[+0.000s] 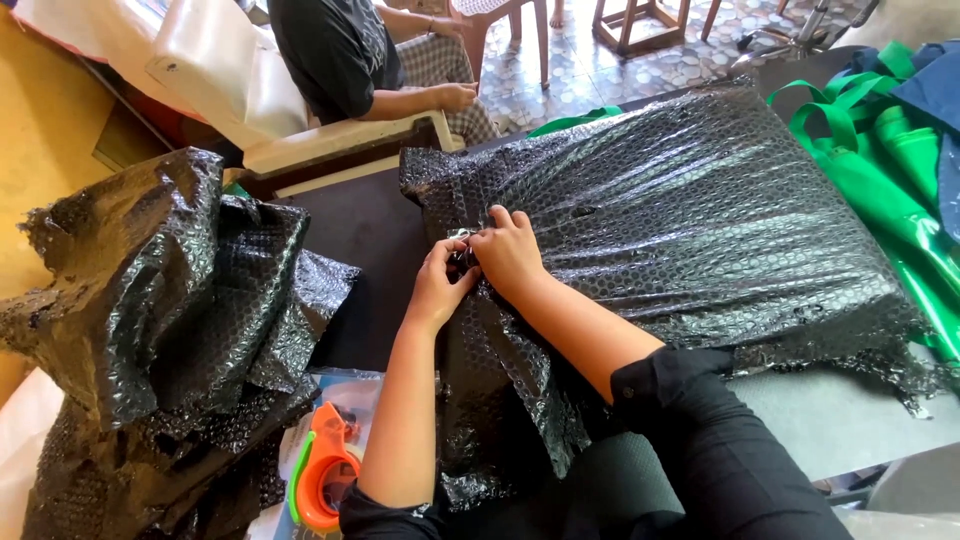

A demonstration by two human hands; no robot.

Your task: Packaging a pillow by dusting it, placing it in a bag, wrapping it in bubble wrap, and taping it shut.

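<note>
Both hands, left hand (438, 283) and right hand (508, 255), pinched the wrap (680, 210) edge together mid-wrapping; next, sealing needed the dispenser (325, 470) lying left of the wrap.

To my left a crumpled heap of black bubble wrap (160, 330) stands tall, well apart from my sheet. Just beside its base lies an orange tape dispenser (325, 470) with a green edge, partly tucked under the heap. At the right edge, green bags (880, 180) with loop handles lie bunched, with a dark blue cloth (930, 85) on top of them. The dark table (365, 260) shows bare between the heap and my work. Across it sits another person (345, 55) in a dark top, forearm on a cream padded seat (215, 70). Beyond, wooden stool legs (640, 25) stand on a patterned tile floor (590, 70).
</note>
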